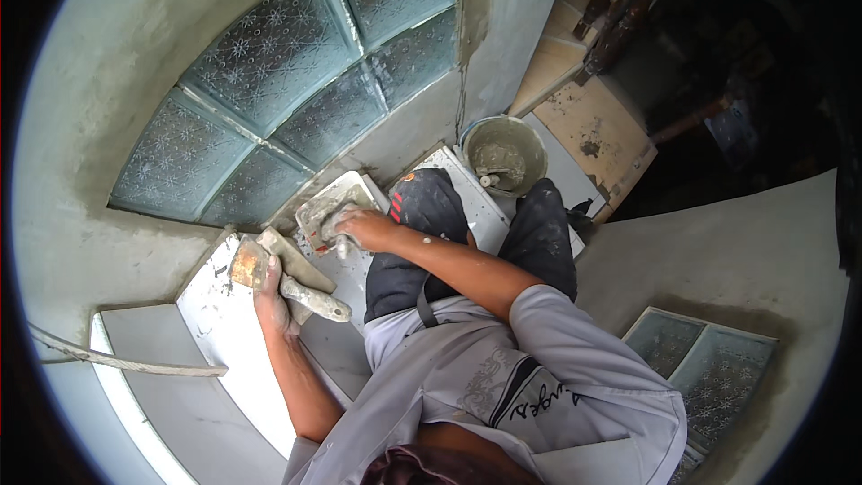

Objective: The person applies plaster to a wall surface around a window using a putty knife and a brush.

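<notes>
**Trowel and mortar board: relative position at the glass-block wall**

Where the mortar-smeared board (328, 208) is held up against the foot of the glass-block window (296, 81), it is seen gripped at its near edge by the right hand (364, 226), fingers curled over grey mortar. To the left of it and slightly nearer the body lies the trowel (269, 271): its rust-stained blade points up and left, its mortar-caked handle (314, 299) runs down and right, so the long axis is set diagonally. The left hand (269, 292) is clenched round the trowel where blade meets handle. Blade and board are near, not touching; the left hand is thus the nearer to the blade, the right to the board. Beyond, a mortar bucket (505, 154) stands on the white ledge (229, 332), past the knees. A rope (117, 359) is noted at left.
</notes>
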A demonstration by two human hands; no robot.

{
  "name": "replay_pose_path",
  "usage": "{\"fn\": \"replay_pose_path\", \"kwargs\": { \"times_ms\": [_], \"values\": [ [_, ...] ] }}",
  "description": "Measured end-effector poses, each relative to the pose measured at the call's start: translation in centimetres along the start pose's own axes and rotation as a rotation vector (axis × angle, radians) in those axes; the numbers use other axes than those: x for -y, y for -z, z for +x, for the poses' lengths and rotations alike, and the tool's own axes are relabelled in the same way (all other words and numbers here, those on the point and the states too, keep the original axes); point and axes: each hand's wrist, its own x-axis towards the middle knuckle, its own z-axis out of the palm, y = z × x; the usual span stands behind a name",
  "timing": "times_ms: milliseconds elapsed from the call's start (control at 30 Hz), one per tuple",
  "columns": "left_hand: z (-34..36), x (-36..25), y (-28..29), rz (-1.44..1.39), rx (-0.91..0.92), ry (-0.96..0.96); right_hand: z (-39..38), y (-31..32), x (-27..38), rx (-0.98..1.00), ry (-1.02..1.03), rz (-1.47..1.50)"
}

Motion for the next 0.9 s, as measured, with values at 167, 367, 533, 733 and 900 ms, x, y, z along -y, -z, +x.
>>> {"fn": "replay_pose_path", "kwargs": {
  "times_ms": [167, 367, 533, 733, 900],
  "values": [
    [-0.2, -1.1, -3.3, -0.074, 0.103, -0.001, -4.4, 5.3, 1.8, -0.286, -0.135, 0.442],
    [0.9, 0.0, -12.1, -0.065, 0.195, 0.036, -9.1, 12.8, 8.1, -0.35, -0.162, 0.619],
    [-0.2, 2.4, -16.9, 0.324, 0.269, -0.152, -11.5, 12.6, 8.4, -0.548, -0.226, 0.16],
    [-0.5, 4.6, -16.4, 0.467, 0.331, -0.167, -14.2, 12.8, 4.1, -0.871, -0.474, 0.34],
    [-2.0, 4.4, -15.9, 0.341, 0.333, 0.047, -15.1, 12.9, -5.0, -1.03, -0.774, 0.263]
  ]
}}
